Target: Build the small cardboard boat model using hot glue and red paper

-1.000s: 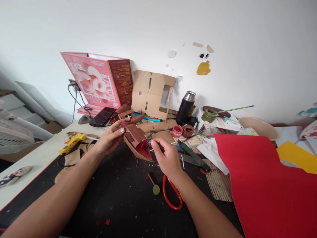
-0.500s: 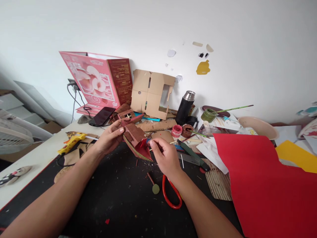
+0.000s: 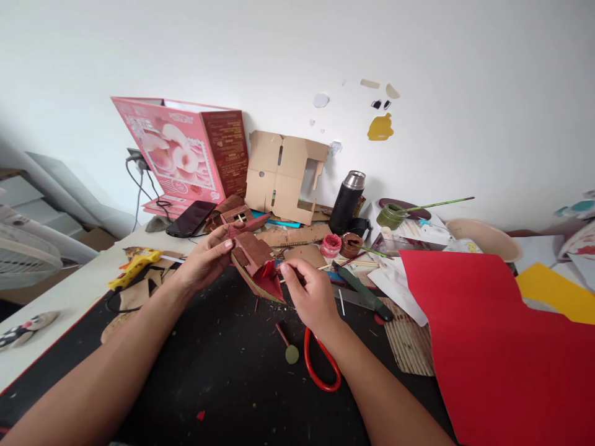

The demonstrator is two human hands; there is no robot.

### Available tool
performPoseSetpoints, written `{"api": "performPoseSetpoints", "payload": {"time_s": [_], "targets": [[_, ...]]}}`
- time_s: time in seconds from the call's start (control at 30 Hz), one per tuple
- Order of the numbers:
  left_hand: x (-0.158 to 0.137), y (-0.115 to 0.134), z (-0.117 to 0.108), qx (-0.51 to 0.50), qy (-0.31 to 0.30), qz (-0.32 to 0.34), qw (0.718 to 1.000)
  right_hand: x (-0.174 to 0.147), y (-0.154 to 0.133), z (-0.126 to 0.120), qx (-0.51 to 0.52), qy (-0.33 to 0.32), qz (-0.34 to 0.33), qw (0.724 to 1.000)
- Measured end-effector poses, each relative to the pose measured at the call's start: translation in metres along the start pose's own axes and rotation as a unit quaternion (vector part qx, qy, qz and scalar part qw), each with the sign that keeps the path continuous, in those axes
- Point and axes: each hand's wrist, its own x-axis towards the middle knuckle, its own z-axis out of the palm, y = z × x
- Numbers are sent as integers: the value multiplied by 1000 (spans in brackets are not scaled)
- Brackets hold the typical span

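A small brown and red model boat (image 3: 252, 253) with a cabin and a green-edged hull is held above the black mat. My left hand (image 3: 211, 257) is closed on its left end, thumb against the side. At the other end, my right hand (image 3: 309, 294) pinches at a folded red piece (image 3: 268, 272) by the cabin; what its fingertips grip is mostly hidden. Below lies a brown stick with a green disc (image 3: 292, 354). Red-handled scissors (image 3: 321, 365) lie under my right forearm, their blades out of sight.
A yellow glue gun (image 3: 134, 267) and a phone (image 3: 190, 218) lie at left. Behind stand a pink box (image 3: 179, 148), a cardboard sheet (image 3: 286, 173) and a black flask (image 3: 346, 201). Open paint pots (image 3: 331, 246), a green-handled knife (image 3: 360, 288) and red card (image 3: 502, 347) are at right.
Almost nothing differs. Both hands stay on the boat, and the red piece by my right fingertips has shifted very slightly.
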Motion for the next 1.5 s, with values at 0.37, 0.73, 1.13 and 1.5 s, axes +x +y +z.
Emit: {"api": "performPoseSetpoints", "payload": {"time_s": [0.37,0.73,1.13,1.5], "targets": [[2,-3,-6,-8,0,-9,1000,4,-4,-5,31,30,6,999],[7,-7,-12,28,-49,-65,996,7,-3,-9,43,38,9,998],[9,-15,-12,67,-70,-132,986,7,1,-9,19,37,1,999],[10,-16,-1,54,-40,-121,990,9,2,-10,-3,40,-13,999]]}}
